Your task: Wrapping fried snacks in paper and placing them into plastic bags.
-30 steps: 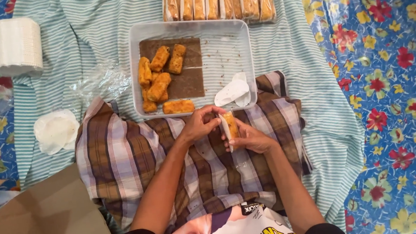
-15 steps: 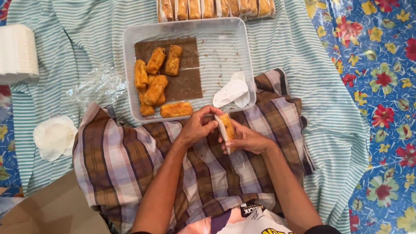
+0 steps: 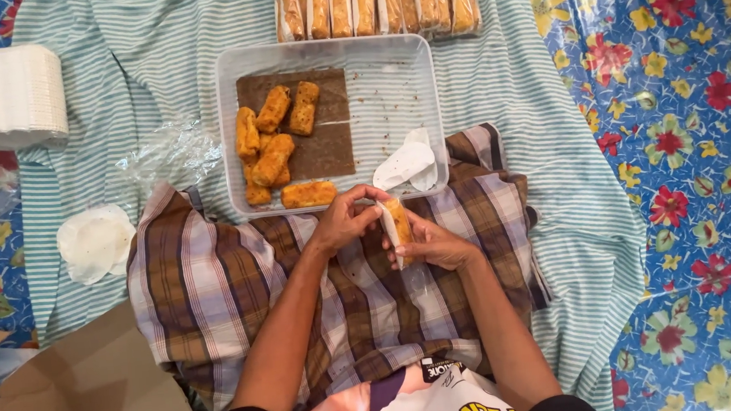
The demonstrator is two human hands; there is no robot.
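Keep the fried roll [image 3: 399, 222] upright over your lap between both hands: your right hand [image 3: 434, 242] has a closed grip on it from below, and your left hand [image 3: 342, 220] pinches its thin wrapper at the top, so pull the wrapper smooth and do not squeeze. Just beyond is the clear plastic tray [image 3: 413, 89] with unwrapped rolls on brown paper, then a row of wrapped rolls [image 3: 376, 5] in clear packets. A white stack of wrappers [image 3: 24, 95] stands far left on the striped cloth.

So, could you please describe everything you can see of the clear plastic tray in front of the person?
The clear plastic tray is rectangular, shallow and round-cornered, lying flat on the striped cloth. A brown paper liner covers its left half, carrying several golden fried rolls. White paper pieces sit in its near right corner. Neither hand touches it.
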